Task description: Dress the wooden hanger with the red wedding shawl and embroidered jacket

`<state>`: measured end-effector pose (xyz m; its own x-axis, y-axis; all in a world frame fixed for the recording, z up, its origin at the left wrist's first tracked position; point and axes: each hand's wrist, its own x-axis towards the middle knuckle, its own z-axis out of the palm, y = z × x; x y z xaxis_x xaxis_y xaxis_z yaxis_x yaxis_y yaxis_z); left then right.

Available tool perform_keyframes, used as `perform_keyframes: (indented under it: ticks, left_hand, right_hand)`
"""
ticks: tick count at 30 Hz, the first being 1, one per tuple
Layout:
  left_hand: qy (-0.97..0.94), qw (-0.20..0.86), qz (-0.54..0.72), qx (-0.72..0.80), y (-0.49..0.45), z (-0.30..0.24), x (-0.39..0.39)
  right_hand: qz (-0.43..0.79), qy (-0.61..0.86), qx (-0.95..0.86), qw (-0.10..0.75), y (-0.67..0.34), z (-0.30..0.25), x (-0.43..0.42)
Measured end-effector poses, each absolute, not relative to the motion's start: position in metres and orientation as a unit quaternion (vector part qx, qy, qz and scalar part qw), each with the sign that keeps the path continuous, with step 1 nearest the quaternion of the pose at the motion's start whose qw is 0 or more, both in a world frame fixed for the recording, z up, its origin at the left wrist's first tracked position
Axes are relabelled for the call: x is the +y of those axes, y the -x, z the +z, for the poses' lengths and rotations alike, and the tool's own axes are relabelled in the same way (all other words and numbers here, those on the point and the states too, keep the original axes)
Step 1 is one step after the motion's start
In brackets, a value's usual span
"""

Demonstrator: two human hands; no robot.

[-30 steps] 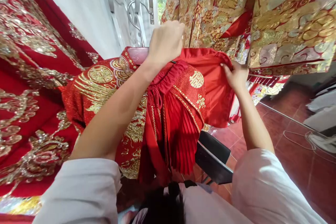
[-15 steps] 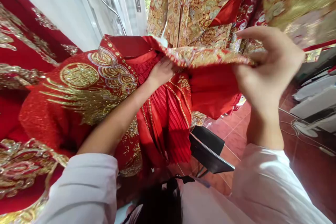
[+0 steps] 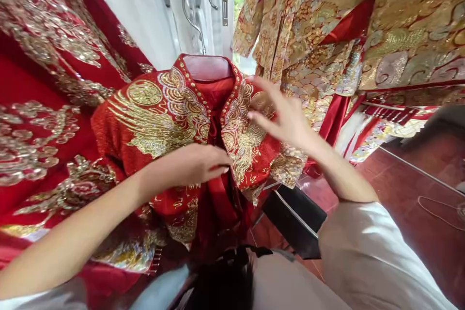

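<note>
A red jacket with gold and silver embroidery and a stand-up collar hangs on a metal-hooked hanger. Its front is parted slightly, showing dark red cloth inside. My left hand reaches across the chest, thumb and fingers brought together at the front edge of the right-hand panel; the fingertips are slightly blurred. Over the shoulder on the right, my right hand has thumb and fingers apart, close to the embroidery. Whether its fingertips touch the cloth is hard to tell.
Gold-patterned garments hang at the back right. A red gown with silvery sequins hangs close on the left. Below the jacket stands a black chair on red floor tiles. A cable lies at far right.
My right hand has let go of the jacket's front panel, which has swung down to the front. My left hand has come out from inside to the front edge. The view has shifted.
</note>
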<state>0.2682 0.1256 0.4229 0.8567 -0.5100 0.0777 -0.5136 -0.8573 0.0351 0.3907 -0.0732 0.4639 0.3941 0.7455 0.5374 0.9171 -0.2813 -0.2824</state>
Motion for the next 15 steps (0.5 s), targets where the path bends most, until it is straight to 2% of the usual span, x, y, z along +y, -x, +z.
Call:
perform_keyframes:
  ticks: [2,4,5,8,11,15]
  left_hand:
    - [-0.964,0.073,0.167,-0.192,-0.262,0.457,0.138]
    - [-0.940,0.035,0.333,-0.057,-0.266,0.485,0.152]
    - [-0.928,0.011,0.372,0.006,-0.271,0.495,0.158]
    - [-0.937,-0.002,0.329,0.117,-0.285,0.508,0.174]
    - [-0.950,0.013,0.285,0.124,-0.294,0.508,0.182]
    - [-0.899,0.079,0.421,0.087,-0.303,0.509,0.186]
  right_hand:
    - [-0.216,0.754,-0.552,0.283,-0.425,0.488,-0.060]
    - [-0.200,0.733,-0.587,0.278,-0.451,0.498,-0.042]
    - [-0.183,0.729,-0.597,0.279,-0.459,0.499,-0.035]
    - [-0.162,0.732,-0.586,0.307,-0.469,0.496,-0.019]
    - [-0.170,0.731,-0.559,0.354,-0.469,0.499,-0.013]
    - [-0.177,0.694,-0.562,0.414,-0.470,0.515,-0.005]
